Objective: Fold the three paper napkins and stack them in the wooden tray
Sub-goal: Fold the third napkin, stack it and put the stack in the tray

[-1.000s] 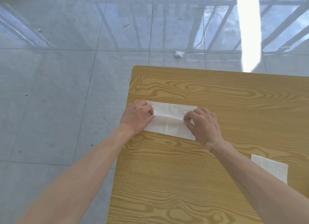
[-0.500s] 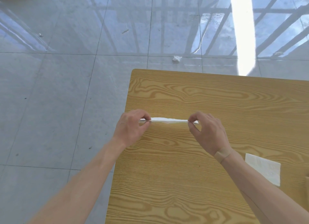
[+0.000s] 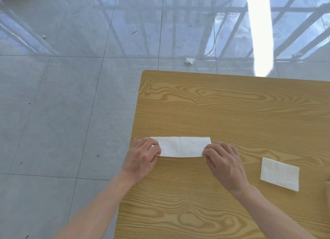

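A white paper napkin [image 3: 182, 146], folded into a long strip with a crease down its middle, lies flat on the wooden table [image 3: 223, 106] near the left edge. My left hand [image 3: 141, 158] pinches its near left corner. My right hand [image 3: 223, 162] pinches its near right corner. A second napkin [image 3: 279, 174], folded into a smaller rectangle, rests on the table to the right, apart from both hands. A sliver of wood, perhaps the tray [image 3: 328, 187], shows at the right edge of the frame.
The table's left edge runs close beside my left hand, with grey floor tiles [image 3: 62, 113] below. A crumpled scrap of paper [image 3: 189, 60] lies on the floor beyond the table's far edge.
Both hands lifted the near edge of the napkin and carried it over onto the far half. The napkin now lies as a narrower strip, with both hands holding its near corners.
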A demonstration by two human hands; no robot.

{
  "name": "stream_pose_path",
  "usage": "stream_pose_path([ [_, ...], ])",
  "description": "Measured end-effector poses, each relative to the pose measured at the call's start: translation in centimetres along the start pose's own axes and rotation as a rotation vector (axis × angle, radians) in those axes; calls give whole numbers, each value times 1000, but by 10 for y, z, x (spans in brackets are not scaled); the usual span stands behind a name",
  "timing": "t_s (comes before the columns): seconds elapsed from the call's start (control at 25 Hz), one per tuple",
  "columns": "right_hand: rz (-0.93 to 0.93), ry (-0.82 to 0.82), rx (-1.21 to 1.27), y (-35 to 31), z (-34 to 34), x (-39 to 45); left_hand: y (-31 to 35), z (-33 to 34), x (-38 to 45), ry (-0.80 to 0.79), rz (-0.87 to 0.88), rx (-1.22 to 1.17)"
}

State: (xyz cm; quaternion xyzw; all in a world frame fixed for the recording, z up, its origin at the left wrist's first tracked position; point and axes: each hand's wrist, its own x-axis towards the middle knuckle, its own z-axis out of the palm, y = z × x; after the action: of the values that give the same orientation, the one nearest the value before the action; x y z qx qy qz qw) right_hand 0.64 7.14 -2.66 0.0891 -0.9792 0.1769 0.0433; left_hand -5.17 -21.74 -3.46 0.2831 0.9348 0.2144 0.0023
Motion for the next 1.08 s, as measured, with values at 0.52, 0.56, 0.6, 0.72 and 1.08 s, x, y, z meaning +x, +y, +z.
stream_pose_path([
  [0.52,22,-194,-95,-45,36,-9,41,31,-15,-204,-99,134],
  [0.56,12,-241,-121,-49,40,-7,48,36,-13,-261,-106,171],
  [0.6,11,-277,-141,-51,43,-5,53,42,-11,-312,-122,208],
  [0.72,42,-343,-167,-43,49,-4,52,52,-10,-396,-167,255],
  [1.08,302,-303,-205,5,46,-27,14,41,-32,-394,-313,259],
])
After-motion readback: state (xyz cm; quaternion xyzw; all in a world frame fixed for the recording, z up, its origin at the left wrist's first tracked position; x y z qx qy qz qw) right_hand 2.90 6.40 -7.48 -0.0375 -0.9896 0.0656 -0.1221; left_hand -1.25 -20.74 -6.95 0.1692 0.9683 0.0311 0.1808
